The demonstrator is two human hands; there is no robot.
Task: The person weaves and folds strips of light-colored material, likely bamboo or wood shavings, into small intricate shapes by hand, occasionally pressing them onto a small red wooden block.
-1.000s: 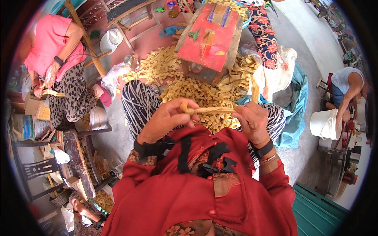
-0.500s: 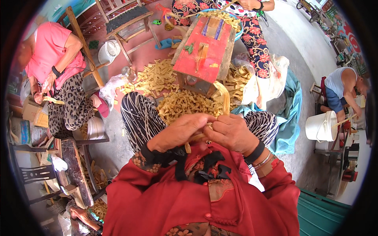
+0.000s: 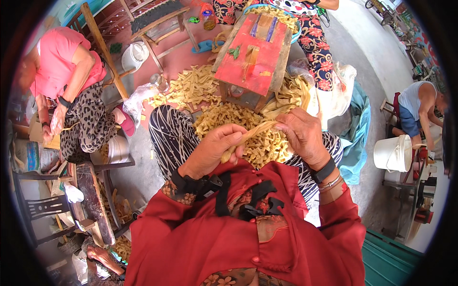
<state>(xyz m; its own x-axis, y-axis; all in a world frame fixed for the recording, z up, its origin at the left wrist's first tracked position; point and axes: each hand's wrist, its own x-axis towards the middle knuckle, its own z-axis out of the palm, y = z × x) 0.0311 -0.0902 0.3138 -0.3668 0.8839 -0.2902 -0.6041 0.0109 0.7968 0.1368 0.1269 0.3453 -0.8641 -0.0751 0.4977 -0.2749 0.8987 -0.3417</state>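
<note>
Between my two hands runs a limp, pale yellow strip (image 3: 259,129), slightly twisted, of a plant-like or dough-like stuff I cannot name. My left hand (image 3: 217,147) is closed around its lower part, with the end hanging below the fingers. The fingertips of my right hand (image 3: 304,136) pinch its other end. Beneath both hands, between my knees, lies a heap of short yellow knotted pieces (image 3: 274,148). Longer loose strips (image 3: 293,95) lie bunched beyond my right hand, beside a wooden bench with a red top (image 3: 245,62).
More yellow pieces (image 3: 193,86) cover the floor ahead on the left. A person in pink (image 3: 62,62) sits at left; a person in floral trousers (image 3: 315,52) sits beyond the bench. Teal cloth (image 3: 352,143) lies at right, near a white bucket (image 3: 392,153) and another person at work.
My hands were close together with the strip's end standing up above them; now they are apart, the strip stretched between. The person in pink has lowered their hands. My view has shifted slightly.
</note>
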